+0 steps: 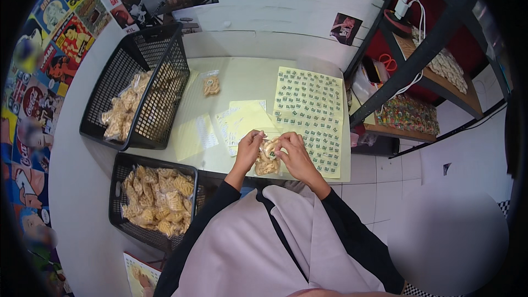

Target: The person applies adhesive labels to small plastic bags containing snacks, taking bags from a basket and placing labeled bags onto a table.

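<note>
Postered wall (291, 0), pale table (242, 80), held bag (267, 168)

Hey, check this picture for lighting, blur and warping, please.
In the head view, light falls bright and fairly even on the smooth pale table; the rim goes black, and colourful paper posters curve along it; a smooth, round grey blur hides the lower right; the bare left hand and right hand look clear.

Bright, whitish light spreads evenly over the wall (297, 5) and table (247, 74), leaving soft shadows; the shelf (466, 98) recesses sit darker. Small glints mark the plastic bag (268, 168). The middle is fairly sharp, outer edges bow, corners go black, and smooth blur covers the lower right and patches of the posters (71, 36).
</note>
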A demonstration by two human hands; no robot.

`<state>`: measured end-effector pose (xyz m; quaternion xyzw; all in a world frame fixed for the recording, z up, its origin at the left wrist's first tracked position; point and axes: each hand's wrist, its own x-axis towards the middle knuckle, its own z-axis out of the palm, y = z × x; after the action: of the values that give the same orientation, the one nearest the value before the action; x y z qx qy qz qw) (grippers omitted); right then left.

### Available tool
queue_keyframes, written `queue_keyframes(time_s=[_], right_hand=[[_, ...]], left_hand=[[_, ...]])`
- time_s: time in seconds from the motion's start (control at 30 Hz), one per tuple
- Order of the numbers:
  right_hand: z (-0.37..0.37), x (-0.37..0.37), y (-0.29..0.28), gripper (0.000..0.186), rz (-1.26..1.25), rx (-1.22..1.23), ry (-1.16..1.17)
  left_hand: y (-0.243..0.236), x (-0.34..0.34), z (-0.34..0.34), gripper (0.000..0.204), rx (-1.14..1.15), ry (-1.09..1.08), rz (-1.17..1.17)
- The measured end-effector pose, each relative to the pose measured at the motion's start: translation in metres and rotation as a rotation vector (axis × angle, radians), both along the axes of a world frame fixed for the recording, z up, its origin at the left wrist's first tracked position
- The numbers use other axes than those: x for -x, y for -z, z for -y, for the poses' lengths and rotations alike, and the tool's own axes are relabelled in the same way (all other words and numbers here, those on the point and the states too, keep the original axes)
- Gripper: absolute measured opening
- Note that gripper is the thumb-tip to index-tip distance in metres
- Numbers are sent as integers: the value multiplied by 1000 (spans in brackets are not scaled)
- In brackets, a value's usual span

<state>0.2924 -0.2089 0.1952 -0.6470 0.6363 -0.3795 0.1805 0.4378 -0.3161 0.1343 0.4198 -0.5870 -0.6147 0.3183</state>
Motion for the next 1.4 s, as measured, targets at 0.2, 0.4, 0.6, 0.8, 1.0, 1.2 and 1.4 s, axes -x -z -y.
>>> queue_keyframes(time_s=[0.2, 0.4, 0.6, 0.8, 1.0, 1.2, 1.4], right_hand=[[-1, -6, 0, 11, 194, -243, -62], [-12, 5, 23, 13, 430, -361, -32], [-16, 10, 41, 14, 591, -282, -6], [-16, 8, 37, 11, 499, -256, -28], [-14, 1, 29, 10, 380, -248, -37], [-12, -1, 28, 10, 304, -264, -75], [-10, -7, 26, 9, 153, -248, -96]], left_hand=[[14, -16, -11, 29, -329, 46, 17], [-1, -29, -51, 47, -736, 212, -351], [16, -35, -44, 43, -936, 276, -403], [1, -30, -45, 44, -844, 214, -313], [6, -31, -48, 46, -654, 222, -236], [10, -36, -43, 46, -756, 231, -265], [11, -36, -43, 52, -807, 191, -335]])
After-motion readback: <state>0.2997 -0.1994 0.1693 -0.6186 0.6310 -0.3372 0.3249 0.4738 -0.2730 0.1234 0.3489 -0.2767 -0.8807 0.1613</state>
